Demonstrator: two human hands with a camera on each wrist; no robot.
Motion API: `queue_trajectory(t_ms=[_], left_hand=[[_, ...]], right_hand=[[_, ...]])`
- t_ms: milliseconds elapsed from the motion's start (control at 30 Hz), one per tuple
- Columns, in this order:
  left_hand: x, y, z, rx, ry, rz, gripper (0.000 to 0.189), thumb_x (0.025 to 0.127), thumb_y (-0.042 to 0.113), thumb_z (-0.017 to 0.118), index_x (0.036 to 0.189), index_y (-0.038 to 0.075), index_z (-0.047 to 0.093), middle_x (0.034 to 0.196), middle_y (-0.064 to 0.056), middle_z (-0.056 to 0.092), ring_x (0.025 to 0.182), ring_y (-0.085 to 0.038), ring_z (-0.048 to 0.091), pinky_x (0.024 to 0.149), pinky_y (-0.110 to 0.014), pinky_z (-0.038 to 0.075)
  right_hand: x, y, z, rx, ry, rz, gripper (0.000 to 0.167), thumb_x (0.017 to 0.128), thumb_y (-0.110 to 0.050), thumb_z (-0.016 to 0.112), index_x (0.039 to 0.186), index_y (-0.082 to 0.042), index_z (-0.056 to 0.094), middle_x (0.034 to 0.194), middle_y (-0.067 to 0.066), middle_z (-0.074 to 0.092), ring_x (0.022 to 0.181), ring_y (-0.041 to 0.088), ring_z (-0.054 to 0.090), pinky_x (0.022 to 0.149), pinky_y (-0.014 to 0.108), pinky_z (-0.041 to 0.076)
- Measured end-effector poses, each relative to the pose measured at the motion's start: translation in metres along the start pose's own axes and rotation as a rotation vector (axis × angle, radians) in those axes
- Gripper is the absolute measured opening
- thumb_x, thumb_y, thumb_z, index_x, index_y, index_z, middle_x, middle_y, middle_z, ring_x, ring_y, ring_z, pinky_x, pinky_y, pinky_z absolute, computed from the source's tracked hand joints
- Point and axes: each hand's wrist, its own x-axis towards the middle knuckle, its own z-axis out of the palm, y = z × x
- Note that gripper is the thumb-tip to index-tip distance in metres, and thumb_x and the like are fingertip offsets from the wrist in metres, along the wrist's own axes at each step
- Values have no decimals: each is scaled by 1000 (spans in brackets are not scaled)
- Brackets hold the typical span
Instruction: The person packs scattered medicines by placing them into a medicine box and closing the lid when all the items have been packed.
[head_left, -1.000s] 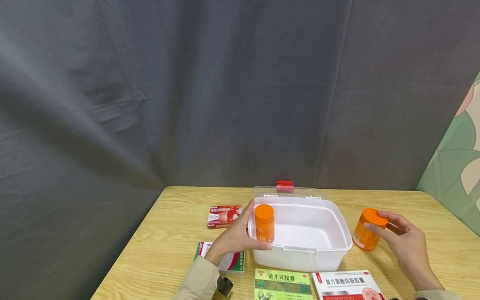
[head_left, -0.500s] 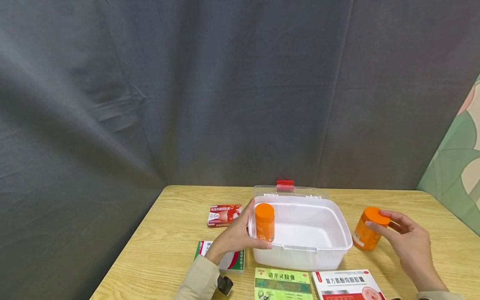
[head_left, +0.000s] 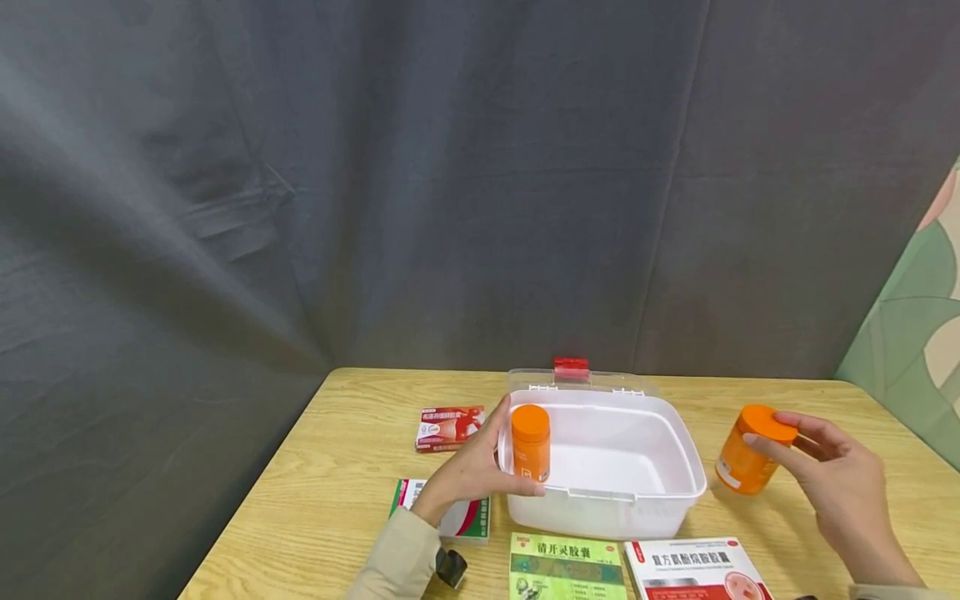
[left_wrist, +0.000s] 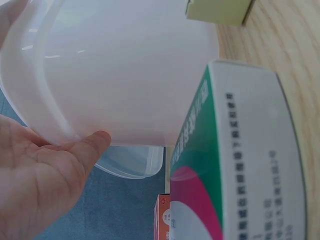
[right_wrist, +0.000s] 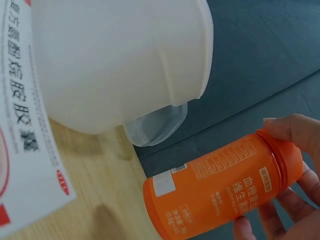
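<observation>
My left hand (head_left: 471,473) holds the left front corner of a white plastic box (head_left: 600,510), its thumb along the front wall and fingers at the left side. Inside the box, at its left end, an orange bottle (head_left: 531,450) stands upright. To the right of the box my right hand (head_left: 851,487) pinches a second orange bottle (head_left: 750,458) by its cap, thumb on one side and fingers on the other. That bottle leans, its base toward the box. In the right wrist view white printing shows on the bottle (right_wrist: 215,185), with a shadow on the tabletop nearby.
A clear lid with a red latch (head_left: 572,369) hangs open behind the box. Medicine boxes lie around it: a red one (head_left: 448,429) and a green-white one (head_left: 472,521) at left, a yellow-green one (head_left: 566,567) and a red-white one (head_left: 697,571) in front. A dark curtain (head_left: 480,183) hangs behind the table.
My right hand has shifted to the right and slightly up with the orange bottle, away from the box. The left hand has kept its hold on the box.
</observation>
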Motion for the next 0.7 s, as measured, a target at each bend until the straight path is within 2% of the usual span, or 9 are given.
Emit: queue_trajectory(t_ms=[167,700], left_hand=[[0,0,0,-5,2,-5,121,70,38,86,157,24,4,160,-1,12,141,-26,23,108,-56,27],[0,1,0,-14,8,-19,121,70,37,86,157,24,4,160,0,14,141,-25,25,108,-56,29]], right_hand=[[-2,-5,-1,84,4,-9,33,77,4,79,103,-17,75,95,-20,68,82,-5,63,64,10,50],[-11,-24,2,52,44,-61,35,75,4,81,104,-14,74,94,-17,68,80,-5,64,64,8,48]])
